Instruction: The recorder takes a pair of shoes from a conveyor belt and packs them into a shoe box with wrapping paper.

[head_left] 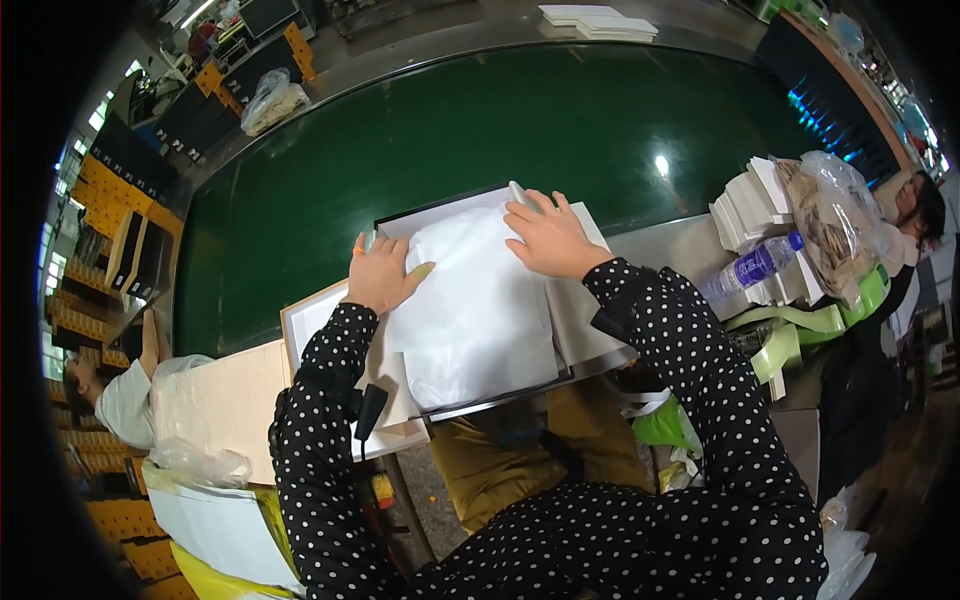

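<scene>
Both left hand (382, 276) and right hand (553, 238), fingers spread, lie along thin white sheeting (475, 315) in a rectangular black-rimmed box (438, 209); gentle pressure should limit creases.

Downward fisheye view, head height

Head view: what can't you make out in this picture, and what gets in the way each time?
All in the head view:
1. Floor of the box: hidden by the white sheeting lying in it.
2. Palms of the left hand and right hand: turned down, hidden by the hands' own backs.
3. Red shape in the far background: too small to identify.
4. Room beyond the corners: cut off by the black fisheye rim.
</scene>
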The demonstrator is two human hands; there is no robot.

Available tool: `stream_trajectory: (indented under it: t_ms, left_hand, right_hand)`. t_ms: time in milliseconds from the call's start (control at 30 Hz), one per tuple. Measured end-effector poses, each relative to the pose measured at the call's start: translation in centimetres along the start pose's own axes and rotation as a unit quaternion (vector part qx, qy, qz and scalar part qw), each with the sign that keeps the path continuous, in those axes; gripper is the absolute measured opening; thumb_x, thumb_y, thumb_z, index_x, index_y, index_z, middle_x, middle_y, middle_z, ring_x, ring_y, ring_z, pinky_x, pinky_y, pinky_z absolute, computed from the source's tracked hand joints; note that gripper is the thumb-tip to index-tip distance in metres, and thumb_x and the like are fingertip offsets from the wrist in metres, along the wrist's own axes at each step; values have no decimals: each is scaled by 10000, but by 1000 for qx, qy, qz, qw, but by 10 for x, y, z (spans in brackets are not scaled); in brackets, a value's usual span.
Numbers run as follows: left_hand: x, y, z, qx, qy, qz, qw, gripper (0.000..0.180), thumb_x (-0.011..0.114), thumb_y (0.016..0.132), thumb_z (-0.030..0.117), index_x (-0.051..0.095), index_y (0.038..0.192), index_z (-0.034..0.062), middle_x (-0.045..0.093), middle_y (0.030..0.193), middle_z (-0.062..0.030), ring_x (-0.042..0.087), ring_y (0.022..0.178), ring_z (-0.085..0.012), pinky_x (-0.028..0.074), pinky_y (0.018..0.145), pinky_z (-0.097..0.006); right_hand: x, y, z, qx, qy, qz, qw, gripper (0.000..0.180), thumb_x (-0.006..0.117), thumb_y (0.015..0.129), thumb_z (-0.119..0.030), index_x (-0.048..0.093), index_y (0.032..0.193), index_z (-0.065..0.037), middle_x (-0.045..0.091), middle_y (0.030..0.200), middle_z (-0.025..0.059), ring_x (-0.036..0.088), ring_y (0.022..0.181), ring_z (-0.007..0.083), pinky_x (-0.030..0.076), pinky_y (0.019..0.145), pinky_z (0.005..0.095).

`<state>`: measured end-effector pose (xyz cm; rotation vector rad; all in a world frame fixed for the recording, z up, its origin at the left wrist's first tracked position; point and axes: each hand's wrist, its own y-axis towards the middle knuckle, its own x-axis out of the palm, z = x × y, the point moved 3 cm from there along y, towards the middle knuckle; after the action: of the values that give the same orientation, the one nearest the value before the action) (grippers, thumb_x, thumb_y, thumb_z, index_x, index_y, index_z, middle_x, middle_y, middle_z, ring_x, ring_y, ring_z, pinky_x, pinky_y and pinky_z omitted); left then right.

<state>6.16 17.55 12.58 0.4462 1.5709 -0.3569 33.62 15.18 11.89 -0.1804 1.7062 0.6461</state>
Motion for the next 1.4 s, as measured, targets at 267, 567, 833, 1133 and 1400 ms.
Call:
stream_trajectory:
  t_ms: [267,567,833,1133,1400]
  left_hand:
    - [-10,-19,5,-20,-9,130,991,648,611,877,521,572,1275,12,489,1378,-223,335,1383,-393,225,1137,-558]
    - [-7,-72,87,85,-91,-19,992,745,557,910,565,398,1458,87,333,1517,-227,289,1417,-407,202,1141,-581]
    - [-27,-115,-2,-175,-398,193,880,505,614,937,370,542,1285,11,524,1318,-250,462,1268,-391,350,1086,-422]
    - [105,-212,-33,-315,-94,153,932,430,630,904,355,524,1035,-41,489,1312,-281,417,1273,-449,359,1046,-499]
    - [121,-198,-9,-256,-94,206,940,156,531,935,113,466,1010,-7,420,1410,-256,357,1344,-450,318,1102,-489]
  right_hand:
    - [-6,3,4,28,21,87,996,408,630,877,-277,618,1174,3,489,1403,136,396,1323,367,317,1074,548]
    - [-7,-1,-5,34,63,-46,996,514,629,860,-197,516,1339,-49,350,1509,192,267,1416,408,266,1110,595]
    - [-69,-37,-69,-66,156,44,985,522,702,817,-107,535,1308,-42,393,1464,227,349,1368,427,335,1078,563]
    - [-89,-100,-78,38,261,52,963,402,695,831,-71,591,1215,-11,427,1459,183,427,1329,370,404,1057,427]
    - [-112,-137,-76,96,287,91,949,328,666,848,-36,615,1168,18,499,1402,189,542,1226,356,458,1000,396]
